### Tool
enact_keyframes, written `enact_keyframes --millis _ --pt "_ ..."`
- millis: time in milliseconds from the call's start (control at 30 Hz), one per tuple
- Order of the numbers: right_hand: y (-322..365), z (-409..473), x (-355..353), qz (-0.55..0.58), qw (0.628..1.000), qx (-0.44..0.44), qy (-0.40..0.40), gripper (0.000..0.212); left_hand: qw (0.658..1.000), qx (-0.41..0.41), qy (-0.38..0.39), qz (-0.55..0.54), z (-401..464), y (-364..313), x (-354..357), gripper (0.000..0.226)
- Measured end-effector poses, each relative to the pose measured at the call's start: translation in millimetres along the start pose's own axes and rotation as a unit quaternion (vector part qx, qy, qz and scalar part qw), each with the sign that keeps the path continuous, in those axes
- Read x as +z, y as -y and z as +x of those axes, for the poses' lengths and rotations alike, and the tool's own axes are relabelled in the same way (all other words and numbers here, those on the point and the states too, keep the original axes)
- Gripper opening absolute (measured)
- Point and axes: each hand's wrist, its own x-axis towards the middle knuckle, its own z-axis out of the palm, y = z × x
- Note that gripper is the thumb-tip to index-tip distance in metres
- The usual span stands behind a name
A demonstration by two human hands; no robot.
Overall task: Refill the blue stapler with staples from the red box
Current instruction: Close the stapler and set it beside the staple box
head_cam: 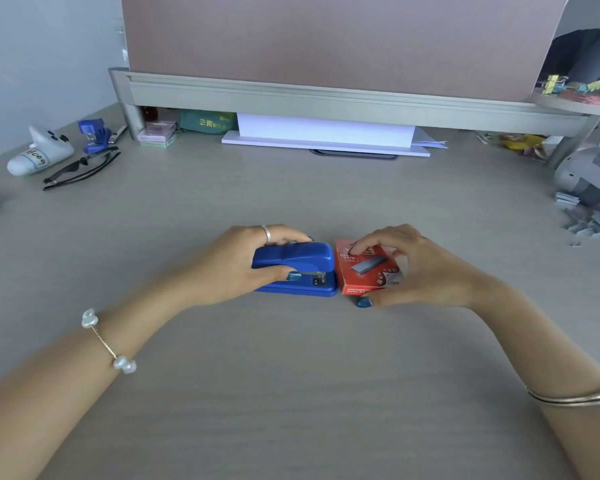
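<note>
Stapler: blue stapler (297,268) sits closed on the grey worktop (291,375), at the middle of the scene, its nose pointing right.
Left hand: left hand (238,263) wraps the stapler from the left, fingers over the far side and top, thumb on the near side; its grip is closed around the stapler body.
Box: red box (366,268) of staples stands just right of the stapler, touching or nearly touching its nose, printed face tilted up toward the camera.
Right hand: right hand (420,266) clasps the box from the right, fingertips on its top far edge, thumb low at the near corner against the worktop; grip closed on the box.
Far left: a second blue stapler (94,135), black glasses (80,168) and a white plane-shaped toy (40,152) lie well apart from the hands.
Far side: a grey riser (326,98) spans the worktop, with white paper (326,135) beneath it.
</note>
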Motion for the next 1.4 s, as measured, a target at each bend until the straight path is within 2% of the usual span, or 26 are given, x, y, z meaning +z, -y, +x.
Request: enact_keyframes --millis 267,500,667,867,1033,1233,1400 --pt "-8.5 19.4 -3.7 0.039 0.999 0.004 -0.034 0.058 1.000 -0.003 0.015 0.010 33.5 17.2 -10.5 0.033" --pt "-37.6 90.5 -38.8 0.027 0.996 0.023 -0.083 0.061 0.999 0.010 -0.032 0.010 108.7 45.4 -41.3 0.034" --pt "-63.6 151.6 -48.3 0.010 0.993 0.027 -0.113 0.062 0.997 0.021 -0.038 0.059 164.8 64.3 -51.3 0.035" --pt "-87.9 202.8 -52.2 -0.006 0.994 0.043 -0.096 0.061 0.998 -0.020 -0.048 0.042 206.7 93.7 -46.7 0.035" --pt "-99.4 220.6 -51.5 -0.042 0.994 0.076 -0.061 0.071 0.997 -0.059 -0.041 0.016 225.3 117.3 -46.4 0.035" --pt "-104.7 222.2 -52.0 -0.032 0.995 0.090 -0.034 0.064 0.998 -0.062 -0.024 0.010 233.1 129.1 -46.0 0.035" --pt "-103.7 219.5 -46.0 -0.028 0.994 0.098 -0.042 0.074 0.997 -0.060 -0.040 0.028 230.3 128.2 -43.9 0.038"
